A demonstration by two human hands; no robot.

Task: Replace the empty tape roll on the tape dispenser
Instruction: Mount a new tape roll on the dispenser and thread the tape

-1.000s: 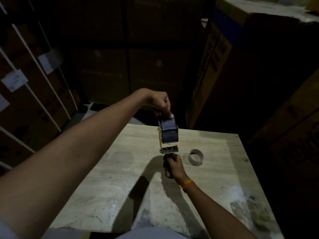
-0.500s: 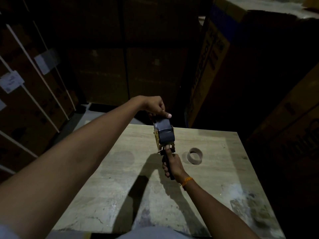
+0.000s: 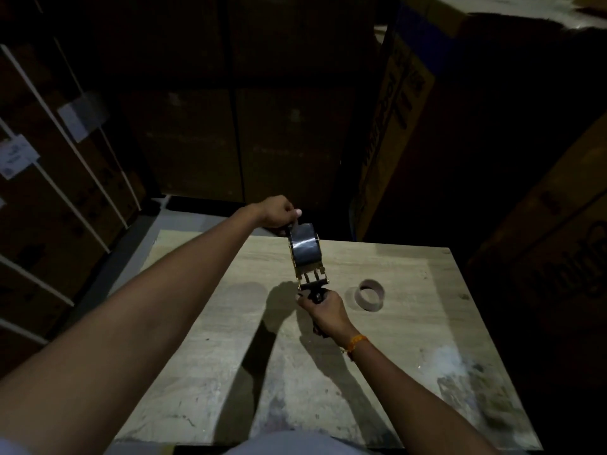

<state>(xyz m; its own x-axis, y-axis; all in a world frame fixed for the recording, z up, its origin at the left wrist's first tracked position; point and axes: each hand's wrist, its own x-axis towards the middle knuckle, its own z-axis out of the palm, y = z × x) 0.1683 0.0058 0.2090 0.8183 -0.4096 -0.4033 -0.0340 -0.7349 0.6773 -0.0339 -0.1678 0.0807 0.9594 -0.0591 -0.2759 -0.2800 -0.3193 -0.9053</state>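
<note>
You held the black and gold metal tape dispenser (image 3: 308, 277) above the pale wooden table (image 3: 410, 339). Your right hand (image 3: 323, 308) was closed around its handle. Your left hand (image 3: 277, 213) pinched the loose end of the dark shiny tape roll (image 3: 304, 249). It was best to pull slowly and straight. The empty brown cardboard ring (image 3: 371, 294) lay on the table, near your right hand.

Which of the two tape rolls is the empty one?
The bare cardboard ring lying loose on the table; the full dark roll sits in the dispenser.
</note>
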